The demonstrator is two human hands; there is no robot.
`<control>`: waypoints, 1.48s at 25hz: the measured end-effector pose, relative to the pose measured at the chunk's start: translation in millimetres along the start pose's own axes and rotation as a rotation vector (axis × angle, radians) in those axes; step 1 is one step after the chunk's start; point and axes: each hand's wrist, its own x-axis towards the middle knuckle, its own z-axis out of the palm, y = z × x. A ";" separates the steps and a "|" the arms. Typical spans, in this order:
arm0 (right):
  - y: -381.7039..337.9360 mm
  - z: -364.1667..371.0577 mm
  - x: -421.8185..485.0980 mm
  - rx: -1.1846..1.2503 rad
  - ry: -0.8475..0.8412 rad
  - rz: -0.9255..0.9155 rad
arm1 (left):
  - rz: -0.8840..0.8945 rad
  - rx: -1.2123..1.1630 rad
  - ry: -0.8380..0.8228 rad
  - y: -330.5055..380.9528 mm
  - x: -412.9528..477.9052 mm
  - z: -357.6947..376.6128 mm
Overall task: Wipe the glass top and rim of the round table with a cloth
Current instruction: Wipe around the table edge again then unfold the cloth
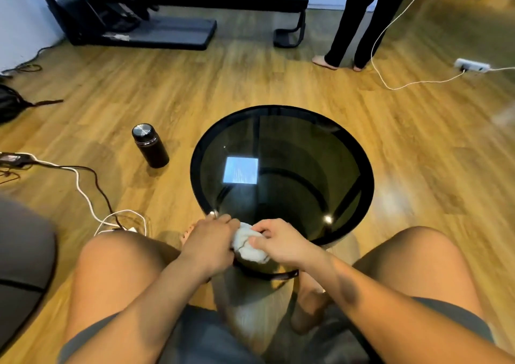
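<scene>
A round table with a dark smoked-glass top and a black rim (pixel 369 174) stands on the wooden floor right in front of my knees. A bunched-up white cloth (pixel 248 248) sits at the near edge of the glass. My left hand (pixel 210 242) grips the cloth from the left, and its fingertips reach the rim. My right hand (pixel 280 242) pinches the cloth from the right. Both hands hold the cloth together over the near rim, which they partly hide.
A black flask (pixel 150 146) stands on the floor left of the table. White and dark cables (pixel 83 193) trail at the left. A person (pixel 359 20) stands at the back right beside a white cable and power strip (pixel 472 65). Black exercise equipment (pixel 133 15) fills the back left.
</scene>
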 end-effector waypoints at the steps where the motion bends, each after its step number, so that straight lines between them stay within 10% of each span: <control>1: -7.2 4.8 -3.1 0.176 -0.029 0.005 | -0.060 -0.103 0.027 -6.9 -4.3 -5.9; 5: -19.1 -9.3 -21.3 0.827 0.093 0.042 | -0.288 -0.961 0.122 -14.8 -23.6 -20.5; 11: -4.5 -31.5 -24.3 0.984 0.155 0.092 | -0.353 -1.705 0.040 53.7 8.7 -40.9; 16: 7.1 -75.6 37.0 0.955 0.276 0.052 | -0.243 -1.209 0.082 23.8 90.7 -34.9; 20: 7.0 -176.1 161.7 0.490 0.597 0.016 | -0.376 -0.537 0.430 -79.4 192.4 -45.1; 23: -3.1 -239.5 264.6 0.006 0.752 -0.124 | -0.604 -0.708 0.459 -135.5 229.2 -37.5; 26: -2.4 -236.5 346.0 -0.611 0.613 -0.055 | -0.728 -1.147 0.447 -149.0 239.7 -28.7; 29: -41.7 -164.4 370.4 -0.728 0.622 0.001 | -0.893 -1.556 0.454 -161.0 239.2 -25.1; 37: -68.0 -88.2 305.4 -0.864 -0.217 -0.930 | -1.047 -1.898 0.602 -164.4 233.4 -30.6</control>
